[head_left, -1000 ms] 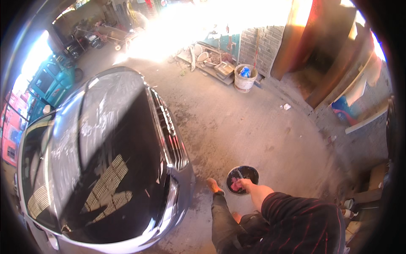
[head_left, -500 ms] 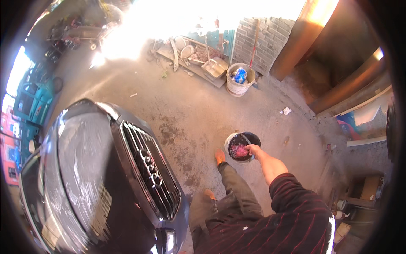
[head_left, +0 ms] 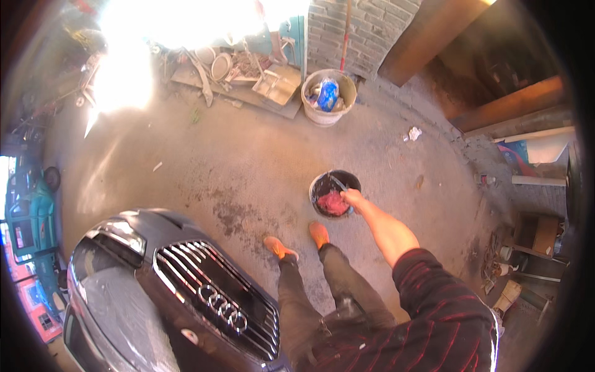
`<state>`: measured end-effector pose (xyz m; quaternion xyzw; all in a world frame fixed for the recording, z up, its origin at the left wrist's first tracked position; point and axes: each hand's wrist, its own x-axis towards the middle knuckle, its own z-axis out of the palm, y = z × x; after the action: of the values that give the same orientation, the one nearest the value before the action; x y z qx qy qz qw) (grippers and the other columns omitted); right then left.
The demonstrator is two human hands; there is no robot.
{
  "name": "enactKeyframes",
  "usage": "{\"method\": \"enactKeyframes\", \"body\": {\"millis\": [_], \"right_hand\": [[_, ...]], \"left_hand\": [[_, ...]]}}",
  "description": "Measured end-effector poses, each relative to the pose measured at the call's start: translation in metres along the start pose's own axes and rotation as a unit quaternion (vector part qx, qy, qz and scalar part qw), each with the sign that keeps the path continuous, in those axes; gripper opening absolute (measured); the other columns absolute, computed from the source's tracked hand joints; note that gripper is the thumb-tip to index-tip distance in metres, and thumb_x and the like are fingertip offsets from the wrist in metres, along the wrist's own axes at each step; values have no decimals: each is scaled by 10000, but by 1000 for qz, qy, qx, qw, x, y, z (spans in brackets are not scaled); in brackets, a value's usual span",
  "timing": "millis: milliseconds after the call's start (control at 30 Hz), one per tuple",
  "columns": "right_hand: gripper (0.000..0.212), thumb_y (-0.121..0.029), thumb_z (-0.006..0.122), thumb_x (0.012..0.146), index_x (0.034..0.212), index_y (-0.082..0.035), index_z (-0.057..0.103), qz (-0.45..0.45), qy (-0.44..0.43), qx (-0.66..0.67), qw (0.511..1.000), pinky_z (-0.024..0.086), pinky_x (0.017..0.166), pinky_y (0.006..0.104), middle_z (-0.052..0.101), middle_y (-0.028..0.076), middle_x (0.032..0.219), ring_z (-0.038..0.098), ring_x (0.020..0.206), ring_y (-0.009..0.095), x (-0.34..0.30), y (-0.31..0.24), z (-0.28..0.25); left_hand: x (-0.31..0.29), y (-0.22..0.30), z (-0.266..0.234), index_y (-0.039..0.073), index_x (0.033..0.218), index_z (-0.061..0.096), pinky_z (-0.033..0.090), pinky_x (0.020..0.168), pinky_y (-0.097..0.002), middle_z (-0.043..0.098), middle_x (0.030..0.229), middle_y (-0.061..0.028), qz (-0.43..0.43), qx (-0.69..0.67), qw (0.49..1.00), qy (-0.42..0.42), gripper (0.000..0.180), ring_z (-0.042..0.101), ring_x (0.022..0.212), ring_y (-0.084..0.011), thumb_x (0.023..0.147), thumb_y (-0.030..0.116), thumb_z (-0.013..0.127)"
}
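Observation:
My right hand (head_left: 351, 197) reaches over a dark bucket (head_left: 355, 181) with its fingers closed around the bucket's grey carrying handle (head_left: 338, 182). A wet-looking pink cloth (head_left: 332, 203) lies in the bucket, just beside my fingers. Whether the bucket touches the floor is hard to make out. To the lower left stands a dark car (head_left: 214, 279) with a chrome-barred grille and pale streaks over its hood. My left hand does not show.
Beyond the bucket, a large whitish bucket (head_left: 317, 115) holds rubbish and a blue packet. Boards and a dustpan-like scoop (head_left: 273, 87) lie left of it. My orange shoes (head_left: 318, 233) are close to the bucket. Shelves with clutter (head_left: 536, 235) line the right side.
The view has turned, so the car's front shows lower and more of the floor appears. My feet now stand nearly level. My right hand stays at the bucket, and the pink cloth remains inside.

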<state>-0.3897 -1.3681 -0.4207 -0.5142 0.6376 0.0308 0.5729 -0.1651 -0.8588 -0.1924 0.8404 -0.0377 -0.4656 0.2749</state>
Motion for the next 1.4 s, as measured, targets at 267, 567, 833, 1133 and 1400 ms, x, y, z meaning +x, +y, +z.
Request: {"method": "enactKeyframes", "body": {"millis": [267, 567, 833, 1133, 1400], "right_hand": [[389, -176, 757, 947, 1325, -84, 736, -251, 294, -267, 883, 598, 1060, 526, 754, 211, 1323, 714, 1258, 416, -15, -2, -14], [1040, -391, 871, 913, 1811, -250, 365, -36, -116, -572, 811, 354, 1306, 722, 244, 205, 1896, 250, 1741, 418, 104, 68, 123], [598, -387, 766, 936, 1459, -98, 790, -23, -129, -579, 805, 512, 1249, 459, 702, 199, 1584, 659, 1488, 348, 183, 144, 128], [468, -472, 730, 1003, 1250, -93, 850, 14, -130, -530, 838, 642, 965, 514, 830, 255, 1203, 801, 1105, 457, 184, 167, -9], [309, -229, 572, 1108, 1112, -63, 833, -44, -147, -235, 960, 637, 848, 475, 841, 144, 1120, 793, 970, 276, 63, 20, -23]], "left_hand": [[22, -76, 0, 116, 1619, 549, 540, 1113, -589, 563, 1627, -266, -109, 26, 994, -11, 736, 615, 1421, -441, 984, 382, 809], [33, -176, 18, 111, 1598, 582, 553, 1093, -593, 585, 1605, -268, -223, 54, 973, 8, 705, 635, 1400, -436, 982, 370, 806], [-21, -238, 19, 106, 1578, 611, 564, 1076, -596, 605, 1586, -270, -316, 73, 946, 19, 678, 652, 1381, -432, 980, 359, 804], [-216, -300, 8, 101, 1557, 643, 576, 1057, -600, 627, 1565, -273, -246, 250, 927, -136, 648, 672, 1359, -427, 977, 346, 801], [-114, -105, -53, 68, 1267, 816, 631, 858, -350, 840, 1023, -60, -144, -59, 957, 243, 380, 789, 931, -166, 1098, 404, 759]]}}
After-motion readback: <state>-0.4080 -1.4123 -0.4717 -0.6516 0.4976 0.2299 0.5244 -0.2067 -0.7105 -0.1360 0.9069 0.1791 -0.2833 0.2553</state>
